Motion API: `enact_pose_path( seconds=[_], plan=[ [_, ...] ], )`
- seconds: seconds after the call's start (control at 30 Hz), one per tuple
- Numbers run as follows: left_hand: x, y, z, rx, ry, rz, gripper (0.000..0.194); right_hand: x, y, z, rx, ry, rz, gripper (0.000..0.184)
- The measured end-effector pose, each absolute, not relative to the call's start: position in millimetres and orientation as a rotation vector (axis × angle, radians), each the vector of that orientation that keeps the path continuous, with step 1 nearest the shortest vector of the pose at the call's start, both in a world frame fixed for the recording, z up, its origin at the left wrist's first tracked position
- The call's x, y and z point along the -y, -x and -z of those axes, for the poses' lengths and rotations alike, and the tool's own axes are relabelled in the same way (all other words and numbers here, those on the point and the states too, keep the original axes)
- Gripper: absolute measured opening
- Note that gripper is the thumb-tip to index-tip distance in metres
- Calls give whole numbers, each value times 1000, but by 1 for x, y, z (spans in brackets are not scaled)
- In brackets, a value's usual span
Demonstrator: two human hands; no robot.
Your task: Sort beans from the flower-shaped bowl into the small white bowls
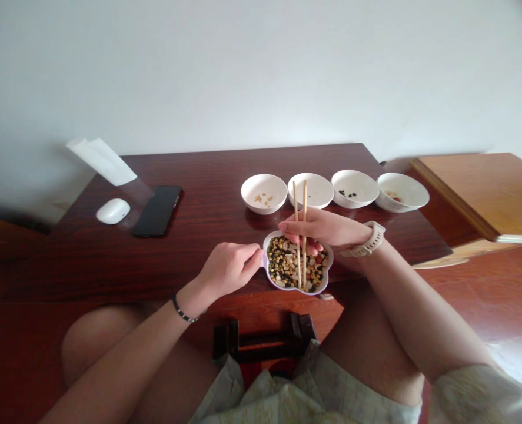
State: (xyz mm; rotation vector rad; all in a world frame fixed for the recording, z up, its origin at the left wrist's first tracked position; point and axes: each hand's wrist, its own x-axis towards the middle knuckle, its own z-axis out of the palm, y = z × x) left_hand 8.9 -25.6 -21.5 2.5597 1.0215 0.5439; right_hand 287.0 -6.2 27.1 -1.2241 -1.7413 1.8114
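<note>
My right hand is closed around a pair of chopsticks, whose tips reach down into mixed beans and nuts. These lie in a scalloped dish, white inside with a lilac edge, at the table's front edge. With its fingers pinched, my left hand grips the dish's short handle on the left side. Behind the dish stands a row of white bowls: one with pale yellow pieces, one with a tiny dark speck, one with black beans, and one with pale and reddish pieces.
On the left of the dark wooden table lie a black phone, a white mouse and a white folded paper item. A lighter wooden cabinet top is at the right. The wall stands close behind the table.
</note>
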Motion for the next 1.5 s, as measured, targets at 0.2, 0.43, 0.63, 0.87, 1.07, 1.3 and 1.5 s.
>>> enact_pose_path(
  seconds=[0.2,0.43,0.63,0.87,1.07,1.3,1.5],
  plan=[
    [26,-10,21,-1016,-2562,-557,41,2,-288,-24,1751,1233,-1661,56],
    [26,-9,21,-1012,-2568,-558,41,2,-286,-23,1753,1254,-1579,56],
    [26,-9,22,-1017,-2570,-551,40,1,-287,-21,1789,1248,-1582,55],
    [26,-9,22,-1019,-2574,-544,40,1,-287,-21,1786,1258,-1562,57],
    [26,-9,22,-1022,-2567,-542,40,2,-285,-24,1785,1264,-1555,56],
    [26,-9,20,-1023,-2573,-533,40,3,-287,-26,1698,1235,-1556,59],
    [26,-9,20,-1027,-2564,-526,41,4,-292,-37,1571,1177,-1502,56]
  ],
)
